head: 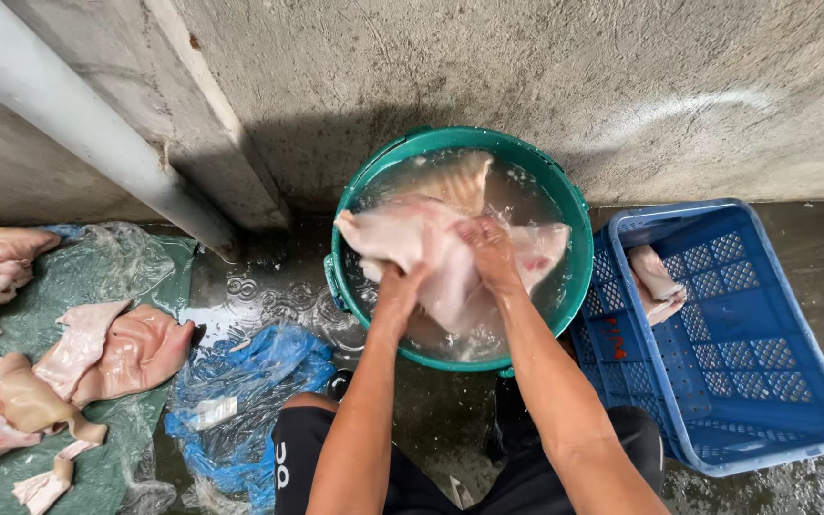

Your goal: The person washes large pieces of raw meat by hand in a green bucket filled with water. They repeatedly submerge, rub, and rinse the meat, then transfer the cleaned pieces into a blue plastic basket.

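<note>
The wet grey floor (450, 420) holds everything. A green bucket (579, 215) of cloudy water sits on it near the middle, at twelve o'clock by the wall. A blue crate (746, 381) stands at three o'clock, touching the bucket. A crumpled blue plastic bag (240, 381) lies at seven o'clock. A green sheet (107, 286) with clear plastic lies at nine o'clock, with pale pink pieces of meat (116, 353) on it.

The green bucket (579, 215) and blue lattice crate (727, 334) are smooth, glossy plastic, the pale pink pork skin (422, 243) in the cloudy water looks wet and slick, the wall (526, 67) is rough matt concrete, and the crumpled blue bag (240, 381) is thin shiny film on the wet floor (259, 286).
</note>
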